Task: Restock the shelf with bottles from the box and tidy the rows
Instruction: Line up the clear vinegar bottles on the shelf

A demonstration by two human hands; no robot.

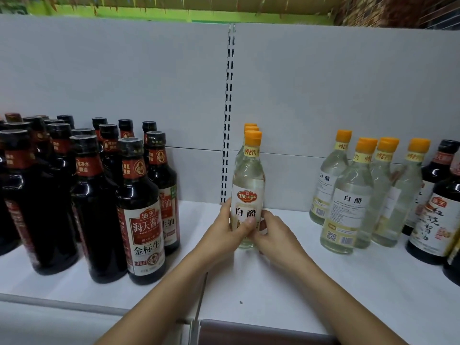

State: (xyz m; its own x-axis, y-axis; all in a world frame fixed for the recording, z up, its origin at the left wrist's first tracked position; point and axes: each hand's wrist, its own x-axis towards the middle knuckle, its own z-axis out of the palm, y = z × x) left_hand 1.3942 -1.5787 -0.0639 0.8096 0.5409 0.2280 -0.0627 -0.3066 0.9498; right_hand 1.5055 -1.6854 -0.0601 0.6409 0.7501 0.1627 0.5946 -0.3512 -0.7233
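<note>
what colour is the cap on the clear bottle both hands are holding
Orange. The cap tops the clear vinegar bottle, seen best in the head view.

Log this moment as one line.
left hand, right hand gripping clear orange-capped vinegar bottle; upright on white shelf; same bottles lined behind

Place: a shop, probably a food store.
Shelf: a white shelf [385,282] with a strip of slots [227,120] up its back wall [348,83].
Goods: many same dark sauce bottles [139,220] and clear orange-capped bottles [348,195] in rows.
</note>
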